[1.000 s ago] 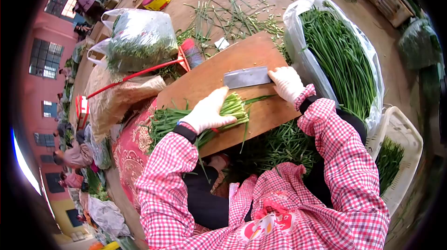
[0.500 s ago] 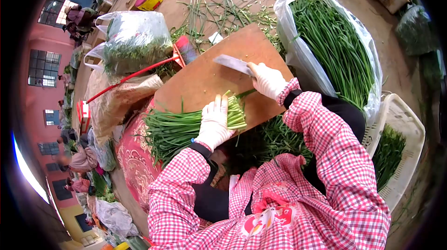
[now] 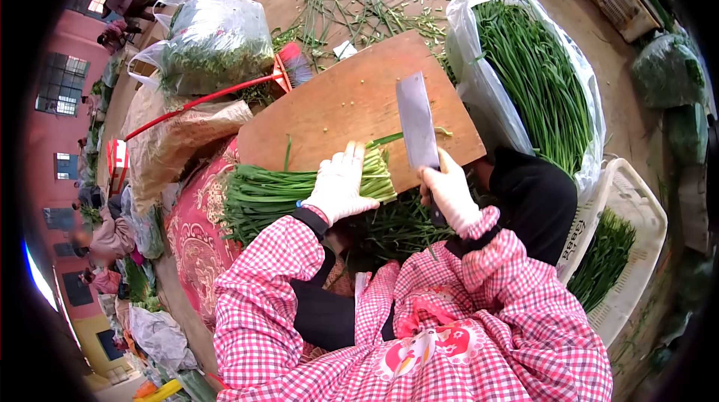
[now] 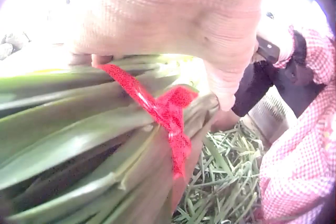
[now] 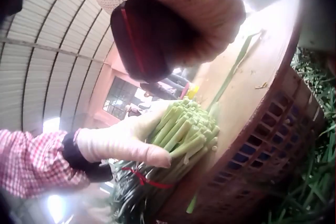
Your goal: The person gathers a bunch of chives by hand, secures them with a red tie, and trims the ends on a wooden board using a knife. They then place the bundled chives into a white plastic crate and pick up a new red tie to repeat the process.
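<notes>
A bundle of long green stalks (image 3: 262, 191) lies across the near left part of a wooden board (image 3: 344, 95), cut ends to the right. My gloved left hand (image 3: 339, 183) grips it from above, thumb along the near side. A red tie (image 4: 170, 111) circles the bundle in the left wrist view, and the pale stalk ends (image 5: 186, 129) show in the right wrist view. My gloved right hand (image 3: 451, 191) holds a cleaver (image 3: 418, 117) by its dark handle, right of the cut ends, its broad blade pointing away from me over the board.
A plastic bag full of green stalks (image 3: 535, 80) stands right of the board, with a white crate (image 3: 636, 252) nearer me. A filled clear bag (image 3: 217, 43) and a red-handled broom (image 3: 202, 105) are at the left. Loose trimmings (image 3: 359, 9) litter the floor beyond the board.
My right hand has lifted the cleaver off the board and drawn it toward me, turning the blade from sideways to pointing away. My left hand has shifted slightly on the bundle, which now lies straighter.
</notes>
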The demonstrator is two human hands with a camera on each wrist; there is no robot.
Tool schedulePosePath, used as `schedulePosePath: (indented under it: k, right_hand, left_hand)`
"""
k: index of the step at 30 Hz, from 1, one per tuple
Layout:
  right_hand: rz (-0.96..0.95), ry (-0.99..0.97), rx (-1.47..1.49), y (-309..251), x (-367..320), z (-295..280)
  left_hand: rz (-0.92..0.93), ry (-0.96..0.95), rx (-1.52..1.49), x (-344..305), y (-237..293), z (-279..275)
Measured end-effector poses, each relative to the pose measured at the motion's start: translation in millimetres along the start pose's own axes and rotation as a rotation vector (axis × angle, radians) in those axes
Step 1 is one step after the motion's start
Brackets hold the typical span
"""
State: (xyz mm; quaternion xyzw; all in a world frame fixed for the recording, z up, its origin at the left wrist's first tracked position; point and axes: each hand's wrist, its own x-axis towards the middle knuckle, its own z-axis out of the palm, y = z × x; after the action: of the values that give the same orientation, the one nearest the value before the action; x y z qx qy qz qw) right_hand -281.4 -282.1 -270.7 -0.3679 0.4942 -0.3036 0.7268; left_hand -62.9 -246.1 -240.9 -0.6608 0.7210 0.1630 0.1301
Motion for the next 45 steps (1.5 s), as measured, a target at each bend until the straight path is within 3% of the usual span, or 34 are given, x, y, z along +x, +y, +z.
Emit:
schedulePosePath:
  k: [3,5,6,7,9,15,17,18,22,24,27,30,35,38,45]
  right_hand:
    - [0.008,0.004,-0.015,1,-33,2]
    - [0.005,-0.011,-0.101,14,-46,1]
    - [0.002,-0.017,-0.248,15,-55,-1]
    - [-0.216,0.002,-0.33,24,-59,3]
    - [-0.382,0.017,-0.463,32,-74,4]
    - [-0.407,0.03,-0.672,49,-93,14]
    - [-0.448,0.039,-0.729,49,-92,20]
    - [-0.32,0.027,-0.72,45,-95,23]
    - [-0.335,0.036,-0.773,50,-92,25]
    - [-0.492,0.048,-0.856,62,-88,24]
    - [-0.513,0.096,-0.948,68,-87,27]
    - [-0.372,0.051,-1.074,58,-91,34]
    - [-0.299,0.059,-1.143,55,-89,42]
    - [-0.255,0.062,-1.165,50,-88,47]
    - [-0.228,0.058,-1.182,50,-87,51]
  left_hand:
    - [-0.022,-0.027,0.015,-4,3,16]
    - [-0.015,0.14,0.11,-9,10,25]
    - [-0.019,0.138,0.101,-9,13,27]
    - [-0.056,0.119,0.082,-8,17,24]
    - [-0.108,0.125,0.037,-1,14,23]
    - [-0.139,-0.131,-0.077,20,0,0]
    - [-0.146,-0.124,-0.076,20,1,-1]
    - [-0.146,-0.129,-0.083,20,1,-2]
    - [-0.16,-0.128,-0.113,20,1,-4]
    - [-0.172,-0.129,-0.125,18,1,-3]
    - [-0.161,-0.093,-0.11,17,1,2]
    - [-0.11,0.007,-0.106,8,0,8]
    - [0.026,0.136,-0.042,-4,-14,18]
    - [-0.028,0.032,-0.009,2,-9,15]
    - [-0.074,0.049,-0.012,2,-1,14]
